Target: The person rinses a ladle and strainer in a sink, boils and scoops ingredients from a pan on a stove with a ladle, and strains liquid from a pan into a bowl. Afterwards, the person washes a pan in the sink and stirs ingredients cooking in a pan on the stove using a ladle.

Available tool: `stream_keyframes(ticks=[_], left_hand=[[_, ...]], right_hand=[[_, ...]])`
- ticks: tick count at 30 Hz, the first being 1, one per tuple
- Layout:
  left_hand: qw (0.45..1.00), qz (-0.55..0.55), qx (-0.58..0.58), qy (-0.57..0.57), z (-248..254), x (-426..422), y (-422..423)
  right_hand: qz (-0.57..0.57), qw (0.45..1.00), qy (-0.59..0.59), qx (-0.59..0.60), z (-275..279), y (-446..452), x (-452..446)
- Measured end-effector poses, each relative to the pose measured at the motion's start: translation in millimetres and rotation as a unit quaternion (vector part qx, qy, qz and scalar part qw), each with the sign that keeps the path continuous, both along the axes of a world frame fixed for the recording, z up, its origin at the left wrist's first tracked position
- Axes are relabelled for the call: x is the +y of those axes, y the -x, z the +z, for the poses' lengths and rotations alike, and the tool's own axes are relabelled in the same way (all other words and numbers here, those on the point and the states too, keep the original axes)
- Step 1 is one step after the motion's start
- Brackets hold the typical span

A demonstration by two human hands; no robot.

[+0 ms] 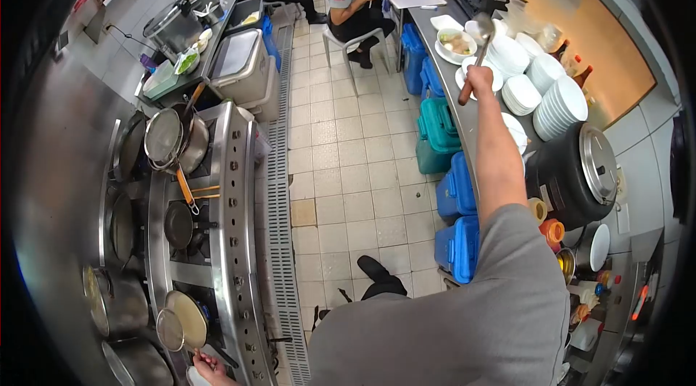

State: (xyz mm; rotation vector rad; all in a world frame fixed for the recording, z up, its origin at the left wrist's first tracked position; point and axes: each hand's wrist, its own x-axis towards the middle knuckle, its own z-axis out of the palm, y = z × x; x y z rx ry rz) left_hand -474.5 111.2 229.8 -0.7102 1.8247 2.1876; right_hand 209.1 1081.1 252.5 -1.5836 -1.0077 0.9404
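Observation:
My right hand [478, 81] is closed round the wooden handle of a metal ladle [484, 26], stretched over the right counter. Left of the ladle's head, a white bowl of food [456, 43] stands on the counter, with stacked white plates [510, 56] on the other side. At the bottom left, my left hand [208, 367] is at the handle end of a round strainer [170, 329], its fingers curled. The strainer lies over the edge of a pan holding pale yellow contents [190, 319] on the stove.
Stove [233, 241] along the left holds pots and pans. Blue bins [458, 248] and a green bin [437, 136] stand under the right counter. A large black cooker [569, 176] is near my right arm. Two people sit at the aisle's far end, one on a white stool [351, 45].

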Motion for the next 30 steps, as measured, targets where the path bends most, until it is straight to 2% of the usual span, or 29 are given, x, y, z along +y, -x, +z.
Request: stream_keyframes(ticks=[2,3,4,6,7,8,9,10,11,12,13,15,16,17,19,21,25,27,29,30], left_hand=[[1.000,-0.023,0.005,-0.006,4,3,-11],[0.989,-0.019,-0.032,0.144,59,49,-56],[0.989,-0.010,-0.034,0.144,47,40,-52],[0.999,0.007,0.000,0.034,7,5,-41],[0.999,-0.034,-0.003,0.020,3,-2,-45],[0.998,-0.061,-0.003,0.008,-2,-16,-49],[1.000,-0.008,0.022,-0.017,15,10,-70],[1.000,-0.004,0.003,-0.006,23,14,-76],[1.000,-0.025,0.006,0.016,9,-3,-71],[0.998,0.000,-0.030,0.064,57,35,-98],[0.999,-0.007,-0.023,0.043,43,11,-88],[0.998,-0.014,0.008,0.064,31,-12,-81],[0.997,-0.017,0.036,0.067,28,-14,-80],[0.997,-0.014,0.028,0.069,28,-17,-78],[0.997,-0.024,0.034,0.070,28,-29,-78],[0.992,-0.041,0.055,0.103,20,-38,-75],[0.990,-0.076,0.080,0.092,-1,-69,-63],[0.990,-0.090,0.067,0.087,-2,-78,-54],[0.991,-0.093,0.052,0.077,-6,-94,-51],[0.992,-0.097,0.045,0.065,-10,-104,-47]], right_hand=[[-0.021,0.993,-0.079,-0.082,-10,34,-25],[-0.038,0.990,-0.088,-0.103,-21,55,-40],[-0.012,0.989,-0.107,-0.105,-51,68,-55],[0.087,0.990,-0.106,0.029,-92,110,-128],[0.122,0.985,-0.045,0.109,-122,131,-173],[0.164,0.982,0.037,0.088,-147,148,-225],[0.173,0.983,0.042,-0.038,-178,165,-275],[0.240,0.969,0.041,-0.052,-219,176,-315],[0.313,0.930,0.147,-0.123,-251,170,-348],[0.359,0.906,0.218,-0.045,-213,188,-392],[0.434,0.870,0.222,-0.071,-243,190,-417],[0.567,0.799,0.121,-0.157,-269,207,-463],[0.598,0.767,0.203,-0.109,-239,234,-482],[0.618,0.746,0.238,-0.068,-195,269,-502],[0.710,0.689,0.102,-0.098,-208,325,-528],[0.721,0.681,-0.011,-0.126,-191,406,-556],[0.742,0.643,-0.104,-0.159,-179,565,-607],[0.760,0.621,-0.069,-0.180,-173,629,-631],[0.751,0.636,-0.113,-0.138,-250,687,-642],[0.759,0.620,-0.103,-0.169,-238,703,-652]])
